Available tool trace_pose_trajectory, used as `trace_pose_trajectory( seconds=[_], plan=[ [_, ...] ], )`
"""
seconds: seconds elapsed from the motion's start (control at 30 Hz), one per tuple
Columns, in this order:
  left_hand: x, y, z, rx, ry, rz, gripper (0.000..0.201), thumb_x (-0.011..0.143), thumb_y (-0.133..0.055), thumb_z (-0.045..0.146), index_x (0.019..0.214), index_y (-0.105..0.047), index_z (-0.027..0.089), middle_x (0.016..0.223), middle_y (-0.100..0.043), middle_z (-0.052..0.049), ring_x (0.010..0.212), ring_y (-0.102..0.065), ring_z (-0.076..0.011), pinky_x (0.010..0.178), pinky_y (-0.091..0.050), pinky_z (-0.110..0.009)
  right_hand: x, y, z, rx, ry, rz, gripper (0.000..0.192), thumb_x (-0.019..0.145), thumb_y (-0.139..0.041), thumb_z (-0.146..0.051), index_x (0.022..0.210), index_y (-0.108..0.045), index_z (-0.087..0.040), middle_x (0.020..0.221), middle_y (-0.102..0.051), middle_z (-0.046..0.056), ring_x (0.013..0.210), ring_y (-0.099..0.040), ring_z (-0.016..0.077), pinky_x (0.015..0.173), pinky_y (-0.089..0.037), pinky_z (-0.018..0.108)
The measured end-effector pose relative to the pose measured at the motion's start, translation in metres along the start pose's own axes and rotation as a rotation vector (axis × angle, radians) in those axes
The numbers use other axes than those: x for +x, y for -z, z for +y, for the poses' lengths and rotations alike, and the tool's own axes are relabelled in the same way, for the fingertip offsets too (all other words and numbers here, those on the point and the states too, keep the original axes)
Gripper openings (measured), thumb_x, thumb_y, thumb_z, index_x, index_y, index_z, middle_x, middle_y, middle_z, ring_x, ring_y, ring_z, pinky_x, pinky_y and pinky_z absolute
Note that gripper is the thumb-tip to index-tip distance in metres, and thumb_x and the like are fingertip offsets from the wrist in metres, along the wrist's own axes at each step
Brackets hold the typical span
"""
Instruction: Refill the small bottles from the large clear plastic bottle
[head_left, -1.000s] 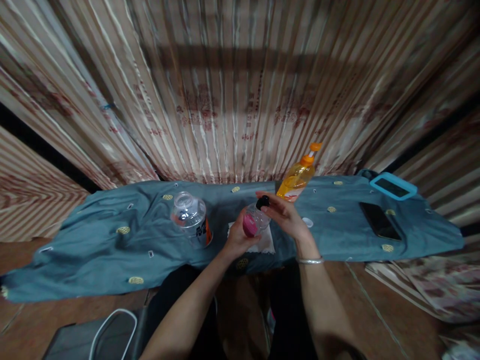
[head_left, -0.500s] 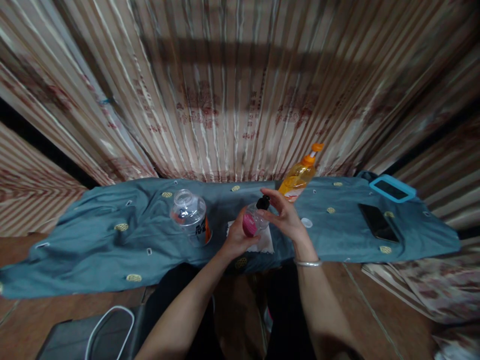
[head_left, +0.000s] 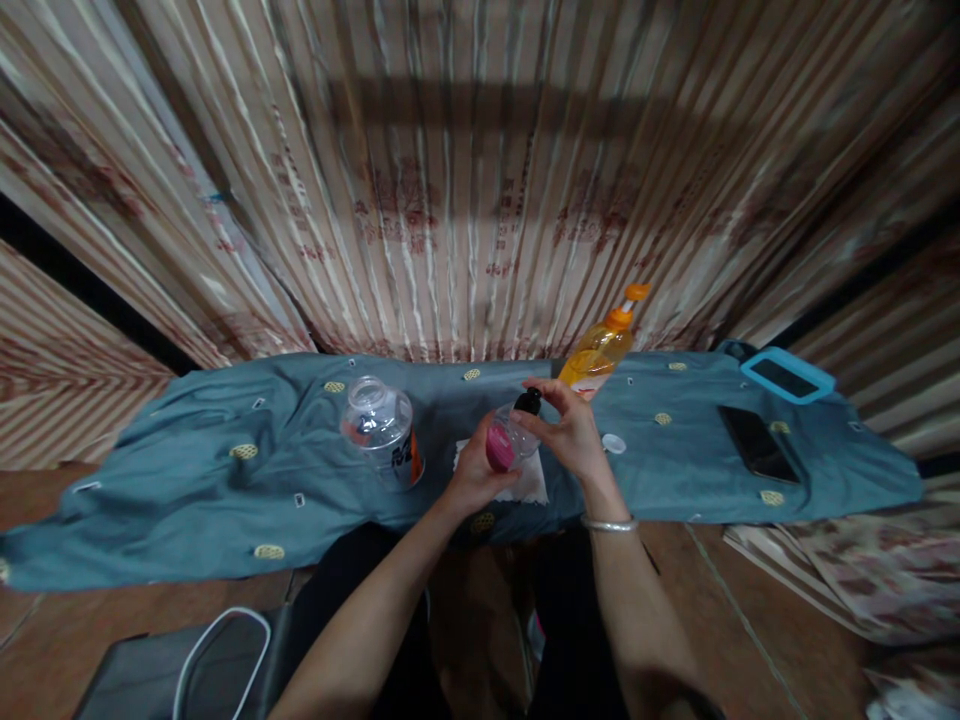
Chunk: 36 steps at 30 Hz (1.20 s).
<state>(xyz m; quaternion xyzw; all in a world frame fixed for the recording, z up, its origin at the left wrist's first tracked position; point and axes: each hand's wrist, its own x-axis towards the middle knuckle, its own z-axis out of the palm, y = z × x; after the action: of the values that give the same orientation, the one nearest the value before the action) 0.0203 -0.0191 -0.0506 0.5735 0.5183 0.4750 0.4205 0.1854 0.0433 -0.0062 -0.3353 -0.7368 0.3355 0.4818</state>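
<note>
**A:** Head view, looking down at your lap edge — what have you got there?

**B:** A small clear bottle (head_left: 508, 440) with a pink label. My left hand (head_left: 471, 474) is wrapped round its lower body, fingers closed on it, so it stays steady and tipped a little toward my right. It sits just above the white tissue (head_left: 531, 484) at the near edge of the blue cloth (head_left: 225, 480), in the middle of the scene.

**A:** And the right hand?

**B:** My right hand (head_left: 574, 432) comes in from the right, thumb and fingertips pinched on the black cap (head_left: 528, 402) at the top. The other fingers are loosely curled, holding nothing. One hand braces, the other works the cap; I judge that is why the grips differ. Whether the cap is tight or loose I cannot tell.

**A:** What's around you?

**B:** To the left, a larger clear bottle (head_left: 380, 428) stands uncapped. Far and just right of my hand, an orange bottle (head_left: 598, 352) with its flip top up. A small white cap (head_left: 613, 442) lies on the cloth just right of my wrist. Well to the right, a dark phone (head_left: 754, 443), and beyond it a blue-cased device (head_left: 787, 374). All within reach, but apart from my hands.
</note>
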Motion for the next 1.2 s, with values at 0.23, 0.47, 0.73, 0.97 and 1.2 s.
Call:
trace_pose_trajectory(
  seconds=[0.23, 0.47, 0.73, 0.97, 1.2],
  plan=[
    [0.000, -0.001, 0.000, -0.042, -0.014, -0.002, 0.092, 0.060, -0.085, 0.016, 0.144, -0.048, 0.024, 0.130, -0.067, -0.007, 0.120, -0.064, -0.0287, 0.111, -0.047, -0.046, 0.000, 0.000, -0.003, 0.076, 0.027, -0.069, 0.041, 0.098, -0.067, -0.040, 0.134, -0.060, -0.022, 0.140, -0.061, 0.010, 0.123, -0.063, 0.0269, 0.103, -0.052, 0.052],
    [-0.001, 0.000, 0.003, -0.011, -0.018, -0.007, 0.090, 0.061, -0.084, 0.017, 0.143, -0.048, 0.024, 0.132, -0.066, -0.007, 0.121, -0.063, -0.0276, 0.112, -0.047, -0.046, 0.000, -0.001, -0.004, 0.053, -0.013, 0.013, 0.034, 0.096, -0.069, -0.038, 0.125, -0.065, -0.019, 0.132, -0.065, 0.008, 0.120, -0.064, 0.0259, 0.102, -0.052, 0.051],
    [-0.002, 0.001, 0.006, 0.032, -0.019, -0.013, 0.096, 0.061, -0.084, 0.015, 0.148, -0.043, 0.023, 0.135, -0.065, -0.009, 0.127, -0.060, -0.0302, 0.117, -0.041, -0.049, 0.002, 0.019, -0.009, 0.109, -0.124, 0.040, 0.037, 0.100, -0.064, -0.042, 0.130, -0.062, -0.020, 0.134, -0.064, 0.009, 0.115, -0.066, 0.0242, 0.098, -0.055, 0.048],
    [-0.002, 0.002, -0.008, 0.000, -0.005, 0.011, 0.101, 0.060, -0.088, 0.020, 0.150, -0.041, 0.023, 0.148, -0.055, -0.012, 0.142, -0.048, -0.0340, 0.126, -0.028, -0.054, -0.018, 0.045, 0.054, -0.186, -0.400, 0.041, 0.034, 0.098, -0.066, -0.038, 0.127, -0.063, -0.020, 0.129, -0.066, 0.008, 0.109, -0.068, 0.0225, 0.092, -0.058, 0.044],
    [-0.002, 0.001, -0.012, -0.007, 0.015, 0.041, 0.112, 0.059, -0.088, 0.020, 0.154, -0.031, 0.012, 0.149, -0.048, -0.022, 0.148, -0.040, -0.0386, 0.128, -0.022, -0.056, -0.040, 0.039, 0.081, -0.359, -0.476, 0.000, 0.036, 0.098, -0.066, -0.038, 0.129, -0.062, -0.019, 0.130, -0.065, 0.008, 0.110, -0.068, 0.0228, 0.093, -0.058, 0.045]
  ],
)
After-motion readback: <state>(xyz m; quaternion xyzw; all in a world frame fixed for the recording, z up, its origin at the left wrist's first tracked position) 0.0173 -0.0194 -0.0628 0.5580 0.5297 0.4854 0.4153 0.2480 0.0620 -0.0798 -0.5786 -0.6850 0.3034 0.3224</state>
